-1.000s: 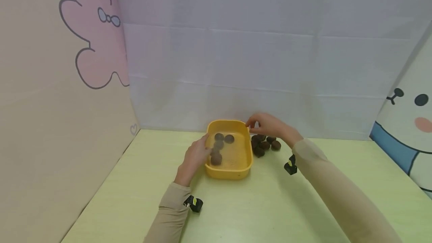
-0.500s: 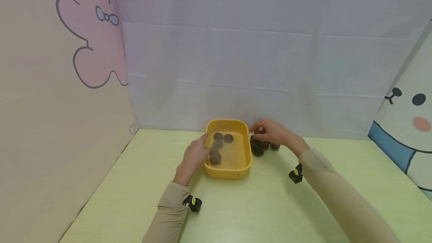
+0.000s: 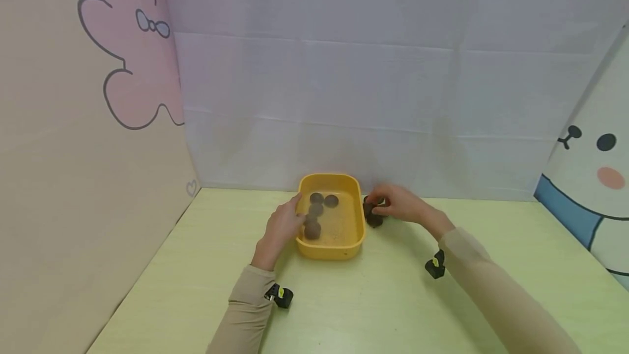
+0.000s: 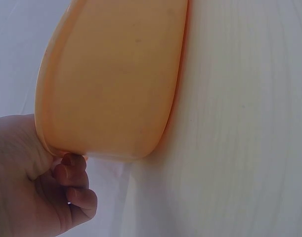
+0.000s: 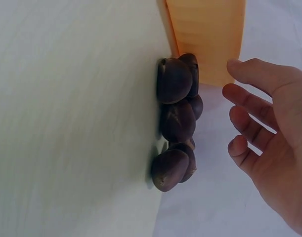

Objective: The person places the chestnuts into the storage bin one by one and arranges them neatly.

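Note:
A yellow plastic tub [image 3: 329, 255] stands near the back of the table, with several dark brown chestnuts [image 3: 312, 230] lying on its bottom. My left hand [image 3: 281, 228] grips the tub's left rim; in the left wrist view its fingers curl against the tub wall [image 4: 111, 89]. Just right of the tub lies a cluster of chestnuts [image 3: 375, 221], partly hidden under my right hand [image 3: 400, 204]. In the right wrist view this hand [image 5: 284, 143] hovers over the chestnuts [image 5: 178, 121], fingers loosely bent and apart, touching none of them.
The pale yellow-green table [image 3: 383, 310] ends at a white cloth backdrop [image 3: 314, 81]. Side panels with cartoon animals [image 3: 140, 70] flank it left and right. A small black wrist camera [image 3: 280, 295] hangs at each sleeve.
My right hand has moved from the tub's right rim rightward and down to the chestnut cluster. The left hand keeps its grip on the tub.

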A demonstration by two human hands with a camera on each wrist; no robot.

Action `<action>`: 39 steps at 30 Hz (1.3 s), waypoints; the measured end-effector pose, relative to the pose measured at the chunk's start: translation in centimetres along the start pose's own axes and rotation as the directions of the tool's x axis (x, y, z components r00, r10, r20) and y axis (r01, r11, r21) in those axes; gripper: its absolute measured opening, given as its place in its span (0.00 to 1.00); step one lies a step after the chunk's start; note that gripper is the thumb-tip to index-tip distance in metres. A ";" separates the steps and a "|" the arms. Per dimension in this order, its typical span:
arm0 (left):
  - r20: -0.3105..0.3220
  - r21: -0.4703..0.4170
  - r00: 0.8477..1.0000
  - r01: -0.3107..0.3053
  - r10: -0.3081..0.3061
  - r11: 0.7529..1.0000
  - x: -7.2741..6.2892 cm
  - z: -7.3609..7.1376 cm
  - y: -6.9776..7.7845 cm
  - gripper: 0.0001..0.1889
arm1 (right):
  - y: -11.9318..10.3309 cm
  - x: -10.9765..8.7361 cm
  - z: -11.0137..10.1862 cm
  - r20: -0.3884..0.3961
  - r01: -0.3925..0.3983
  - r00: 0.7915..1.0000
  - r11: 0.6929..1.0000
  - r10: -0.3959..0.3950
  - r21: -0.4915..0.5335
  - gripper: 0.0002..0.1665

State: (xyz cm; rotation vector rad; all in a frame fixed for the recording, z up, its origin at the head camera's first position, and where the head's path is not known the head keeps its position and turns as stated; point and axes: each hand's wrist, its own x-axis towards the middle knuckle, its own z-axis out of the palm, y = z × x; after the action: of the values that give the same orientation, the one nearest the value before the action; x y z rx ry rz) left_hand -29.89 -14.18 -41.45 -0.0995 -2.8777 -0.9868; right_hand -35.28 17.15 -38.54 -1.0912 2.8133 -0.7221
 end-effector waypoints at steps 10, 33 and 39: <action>0.006 -0.001 1.000 -0.002 0.002 1.000 0.2 0.0 -0.1 0.33 | 0.7 -0.6 1.1 0.028 0.048 0.998 0.998 -0.047 -0.037 0.14; 0.007 -0.006 1.000 -0.010 0.010 1.000 0.3 0.1 -0.2 0.33 | 1.2 -1.6 1.9 0.077 -0.024 0.996 0.992 0.034 -0.126 0.16; 0.006 0.002 1.000 -0.005 0.005 1.000 0.1 0.1 -0.2 0.33 | 1.3 -1.7 1.4 0.008 0.025 1.000 0.987 -0.024 -0.158 0.16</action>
State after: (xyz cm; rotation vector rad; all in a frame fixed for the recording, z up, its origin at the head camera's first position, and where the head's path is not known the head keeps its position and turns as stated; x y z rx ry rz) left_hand -29.98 -14.27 -41.60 -0.1103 -2.8825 -0.9848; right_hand -34.58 18.52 -40.57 -1.1490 2.8991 -0.5033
